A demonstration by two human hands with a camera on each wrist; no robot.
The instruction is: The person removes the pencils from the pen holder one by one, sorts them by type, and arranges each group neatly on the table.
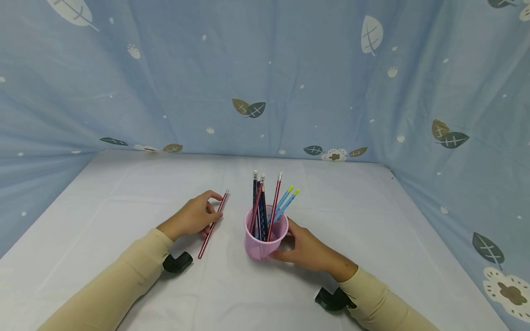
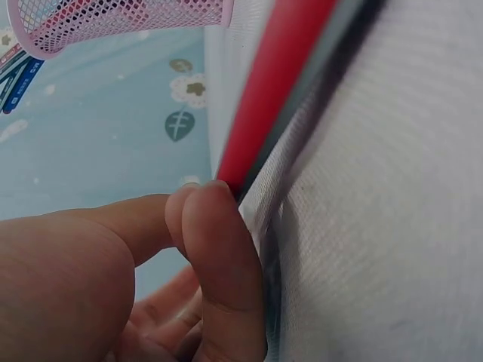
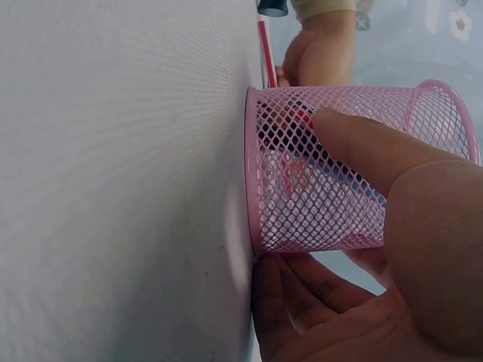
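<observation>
Beige sleeves point(image 1: 116, 280) come in nearest, black wrist devices point(image 1: 178, 263) under both cuffs. Left hand point(image 1: 195, 214): thumb and index fingertips pinch a red pencil point(image 1: 211, 228), which slants close along the white cloth point(image 1: 352, 207), left of the cup; whether it is lifted, cannot tell. Right hand point(image 1: 308, 250): thumb and fingers curled round the side of the pink mesh pencil cup point(image 1: 258, 252), upright, base on cloth.

Strip of cloth separates red pencil from cup. Cloth also stretches behind both hands to the far edge, at the foot of the blue leaf-print curtain point(image 1: 306, 69), and off to both side edges, well apart from the hands.

Cup contents: dark pencils point(image 1: 263, 202) with whitish tops, red-barrelled pencils point(image 1: 275, 202), two light-blue pencils point(image 1: 290, 200) with yellow ends leaning right. All stick up past the rim; exact count of dark ones unclear, they overlap.
</observation>
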